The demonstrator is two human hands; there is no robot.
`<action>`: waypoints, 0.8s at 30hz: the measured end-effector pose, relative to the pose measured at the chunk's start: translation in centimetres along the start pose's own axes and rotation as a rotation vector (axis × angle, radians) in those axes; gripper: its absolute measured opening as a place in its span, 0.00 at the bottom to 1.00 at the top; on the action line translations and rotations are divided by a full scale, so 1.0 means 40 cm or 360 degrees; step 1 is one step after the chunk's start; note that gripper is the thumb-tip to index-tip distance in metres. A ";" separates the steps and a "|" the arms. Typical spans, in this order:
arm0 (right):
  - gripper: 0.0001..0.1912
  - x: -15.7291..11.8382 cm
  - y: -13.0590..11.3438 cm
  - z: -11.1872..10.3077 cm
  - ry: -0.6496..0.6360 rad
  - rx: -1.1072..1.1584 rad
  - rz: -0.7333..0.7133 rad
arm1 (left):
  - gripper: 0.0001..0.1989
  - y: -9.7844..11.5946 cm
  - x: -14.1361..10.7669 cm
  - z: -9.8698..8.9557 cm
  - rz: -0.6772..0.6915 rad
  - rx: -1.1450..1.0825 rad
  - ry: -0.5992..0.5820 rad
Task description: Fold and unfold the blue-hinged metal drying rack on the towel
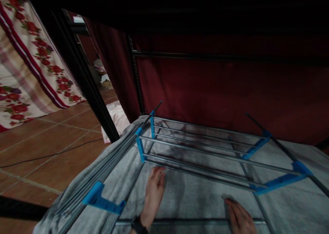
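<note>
My left hand (pixel 155 186), with a dark band on the wrist, reaches over the grey cloth. Its fingers are slightly bent, with the thumb apart, and the fingertips come close to a lower metal rod (pixel 200 174) of a rack; I cannot tell whether they touch. My right hand (pixel 240 217) is low at the right, fingers drawn together, with something small and thin at the fingertips that I cannot make out. Blue plastic brackets (pixel 140 144) join the rack's rods. Another blue bracket (pixel 104 199) sits on the left side pole. A cross rod (pixel 190 222) runs beneath both hands.
Several loose metal rods (pixel 102 168) lie along the left edge of the grey cloth (pixel 185 199). A black frame post (pixel 84 76) rises at left, with a dark red curtain (pixel 205 86) behind. A cable (pixel 51 155) crosses the tiled floor; a floral cloth (pixel 38 59) hangs beyond.
</note>
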State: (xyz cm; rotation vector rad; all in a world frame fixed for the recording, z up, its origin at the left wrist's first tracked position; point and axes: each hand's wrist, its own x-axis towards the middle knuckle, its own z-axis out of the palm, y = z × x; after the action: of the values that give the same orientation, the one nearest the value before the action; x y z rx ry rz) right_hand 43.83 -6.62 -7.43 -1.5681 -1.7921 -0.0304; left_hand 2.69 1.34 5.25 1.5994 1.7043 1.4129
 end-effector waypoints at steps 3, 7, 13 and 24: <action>0.23 0.033 -0.031 -0.024 -0.0001 0.0009 -0.0020 | 0.09 -0.043 0.036 -0.023 -0.0245 -0.0035 0.0530; 0.19 0.122 -0.136 -0.050 0.0174 0.0057 -0.0106 | 0.19 -0.073 0.118 -0.039 -0.0488 -0.0109 0.0859; 0.21 0.269 -0.241 -0.008 0.0232 -0.0136 -0.0326 | 0.23 -0.084 0.216 -0.034 -0.0559 -0.0257 0.0765; 0.17 0.338 -0.261 0.045 0.0020 -0.0340 -0.0322 | 0.20 -0.082 0.242 -0.060 -0.0524 -0.0283 0.0677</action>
State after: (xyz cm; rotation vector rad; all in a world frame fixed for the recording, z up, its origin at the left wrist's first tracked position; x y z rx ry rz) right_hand 34.22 3.04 3.03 -1.5194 -1.9845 -0.3374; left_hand -3.42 9.74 6.62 0.9146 1.8952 1.7527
